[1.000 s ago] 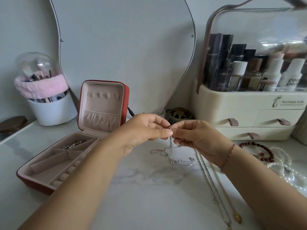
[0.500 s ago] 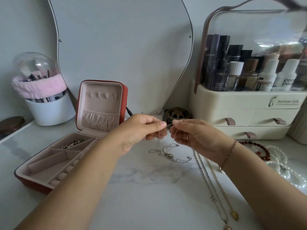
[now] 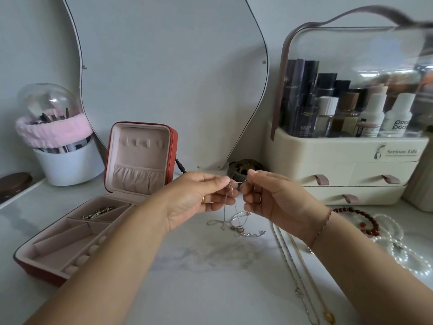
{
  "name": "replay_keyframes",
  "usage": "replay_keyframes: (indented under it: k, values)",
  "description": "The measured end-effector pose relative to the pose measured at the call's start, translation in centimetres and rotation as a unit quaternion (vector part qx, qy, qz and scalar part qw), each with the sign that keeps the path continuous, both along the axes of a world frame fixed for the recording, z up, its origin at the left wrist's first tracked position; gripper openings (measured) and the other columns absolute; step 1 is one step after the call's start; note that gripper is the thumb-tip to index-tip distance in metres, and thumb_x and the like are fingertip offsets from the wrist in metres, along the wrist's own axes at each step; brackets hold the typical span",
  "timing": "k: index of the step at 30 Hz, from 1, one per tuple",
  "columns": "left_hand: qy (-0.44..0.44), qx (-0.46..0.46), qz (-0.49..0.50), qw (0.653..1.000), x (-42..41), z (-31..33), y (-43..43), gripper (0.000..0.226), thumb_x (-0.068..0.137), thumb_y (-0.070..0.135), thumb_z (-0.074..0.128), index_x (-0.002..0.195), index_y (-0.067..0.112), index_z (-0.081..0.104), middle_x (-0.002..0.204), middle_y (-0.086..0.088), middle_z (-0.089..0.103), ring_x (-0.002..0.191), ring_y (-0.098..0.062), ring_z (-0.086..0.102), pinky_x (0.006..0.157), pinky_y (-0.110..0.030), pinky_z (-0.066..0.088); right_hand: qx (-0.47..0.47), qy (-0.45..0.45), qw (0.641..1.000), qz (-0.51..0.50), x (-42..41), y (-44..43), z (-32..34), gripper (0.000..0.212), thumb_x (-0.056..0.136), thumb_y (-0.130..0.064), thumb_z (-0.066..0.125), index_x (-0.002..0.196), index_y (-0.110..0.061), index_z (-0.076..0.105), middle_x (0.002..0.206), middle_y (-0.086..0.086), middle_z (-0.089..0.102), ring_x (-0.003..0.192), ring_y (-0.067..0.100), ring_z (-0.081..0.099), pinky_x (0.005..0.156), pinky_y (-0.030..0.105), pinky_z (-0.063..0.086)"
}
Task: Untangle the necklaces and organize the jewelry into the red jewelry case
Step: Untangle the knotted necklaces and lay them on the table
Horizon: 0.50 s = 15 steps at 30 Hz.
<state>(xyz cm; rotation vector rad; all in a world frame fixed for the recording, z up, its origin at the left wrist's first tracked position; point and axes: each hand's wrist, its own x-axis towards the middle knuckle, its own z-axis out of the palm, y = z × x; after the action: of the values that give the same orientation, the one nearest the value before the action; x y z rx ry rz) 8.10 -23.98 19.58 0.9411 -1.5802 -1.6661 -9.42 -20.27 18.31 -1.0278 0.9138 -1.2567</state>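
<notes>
Left hand: your left hand [image 3: 199,198] is raised, palm inward, pinching the silver chain [image 3: 230,202].
Right hand: your right hand [image 3: 276,198] pinches the chain's other strand.
Chain: hangs between your hands, its tangled end on the marble tabletop [image 3: 187,289].
Case: the red jewelry case [image 3: 93,221] lies open at left.

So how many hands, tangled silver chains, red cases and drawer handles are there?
Hands: 2 (left hand, right hand)
Silver chain tangle: 1
Red jewelry case: 1
Drawer handles: 3 (upper left, upper right, lower)
Total: 7
</notes>
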Motion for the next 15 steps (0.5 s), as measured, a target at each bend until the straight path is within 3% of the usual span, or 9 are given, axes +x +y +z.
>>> replay_keyframes:
  k: [7,10,15]
  values:
    - [-0.01,0.011,-0.003,1.0,-0.25,-0.36,-0.12,0.017,0.096,0.013,0.053,0.094,0.009,0.069,0.064,0.003,0.059,0.054,-0.008,0.052,0.059,-0.021,0.04,-0.001,-0.001,1.0,-0.019,0.2,-0.08,-0.18,0.023,0.096,-0.016,0.048,0.073,-0.01,0.048,0.066,0.004,0.048,0.051,0.009,0.037,0.044,0.017,0.029]
    - [0.012,0.023,0.002,1.0,-0.34,-0.36,-0.16,0.014,0.095,0.008,0.052,0.097,0.008,0.066,0.063,0.002,0.06,0.053,-0.007,0.048,0.058,-0.02,0.038,-0.016,0.068,0.997,-0.02,0.13,0.03,-0.34,0.023,0.095,-0.021,0.051,0.074,-0.011,0.048,0.066,0.002,0.045,0.053,0.009,0.035,0.046,0.017,0.029]
    - [0.037,0.014,-0.014,0.999,-0.18,-0.31,-0.19,0.019,0.094,0.0,0.05,0.103,0.009,0.065,0.073,0.001,0.066,0.062,-0.006,0.058,0.065,-0.019,0.047,-0.056,0.203,0.977,-0.015,0.08,0.39,-0.38,0.011,0.086,-0.022,0.066,0.088,-0.012,0.062,0.069,-0.002,0.048,0.053,0.005,0.035,0.051,0.015,0.031]
